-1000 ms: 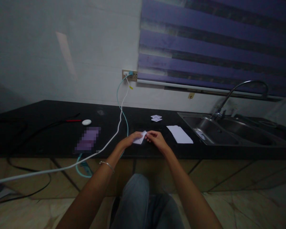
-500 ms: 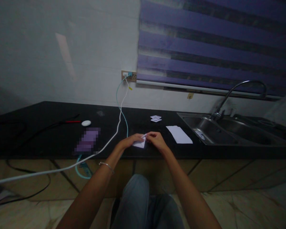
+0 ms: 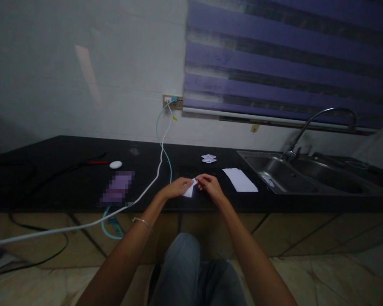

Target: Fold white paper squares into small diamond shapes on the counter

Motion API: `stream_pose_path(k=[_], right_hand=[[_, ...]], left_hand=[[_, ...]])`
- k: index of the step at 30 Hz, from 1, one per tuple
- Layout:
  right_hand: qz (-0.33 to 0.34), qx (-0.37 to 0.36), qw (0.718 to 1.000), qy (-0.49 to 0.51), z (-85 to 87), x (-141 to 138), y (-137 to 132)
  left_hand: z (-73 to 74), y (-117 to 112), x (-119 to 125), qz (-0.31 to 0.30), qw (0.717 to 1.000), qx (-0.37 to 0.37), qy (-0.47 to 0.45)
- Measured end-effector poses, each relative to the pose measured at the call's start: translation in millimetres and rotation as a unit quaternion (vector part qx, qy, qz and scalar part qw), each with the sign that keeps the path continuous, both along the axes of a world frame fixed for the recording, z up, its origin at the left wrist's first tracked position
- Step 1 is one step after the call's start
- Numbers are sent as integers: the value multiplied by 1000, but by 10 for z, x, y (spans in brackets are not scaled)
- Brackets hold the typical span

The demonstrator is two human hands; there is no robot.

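Observation:
A small folded white paper is between my two hands, just above or on the dark counter near its front edge. My left hand grips its left side, thumb on top, and covers part of it. With thumb and fingers closed, my right hand pinches the paper's upper right corner. Beyond the hands lie folded white paper pieces with pointed ends. To the right rests a stack of white paper sheets.
A steel sink with a curved faucet is at the right. A white cable crosses the counter left of my hands, beside a thin teal cable. A white round disc and a blurred-out purple object lie left.
My right hand has shifted slightly up with the paper's corner. My left hand now covers more of the paper's left side, and its visible shape is narrower.

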State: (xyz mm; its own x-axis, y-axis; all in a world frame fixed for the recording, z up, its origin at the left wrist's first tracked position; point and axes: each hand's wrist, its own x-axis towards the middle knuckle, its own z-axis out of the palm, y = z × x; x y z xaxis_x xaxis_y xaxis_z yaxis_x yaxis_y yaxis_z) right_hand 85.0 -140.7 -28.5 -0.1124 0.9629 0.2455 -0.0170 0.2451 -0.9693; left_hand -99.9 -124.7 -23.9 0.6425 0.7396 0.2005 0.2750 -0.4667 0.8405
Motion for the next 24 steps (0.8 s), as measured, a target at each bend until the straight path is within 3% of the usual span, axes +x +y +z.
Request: stream_pose_path(k=[9, 20, 24], right_hand=[[-12, 44, 999, -12, 36, -36, -92], [-24, 38, 998, -47, 2, -31, -71], [-9, 41, 998, -54, 6, -32, -81]], left_hand=[[-2, 25, 19, 29, 998, 49, -1], [23, -41, 36, 13, 999, -24, -43], [4, -23, 40, 3, 999, -15, -40]])
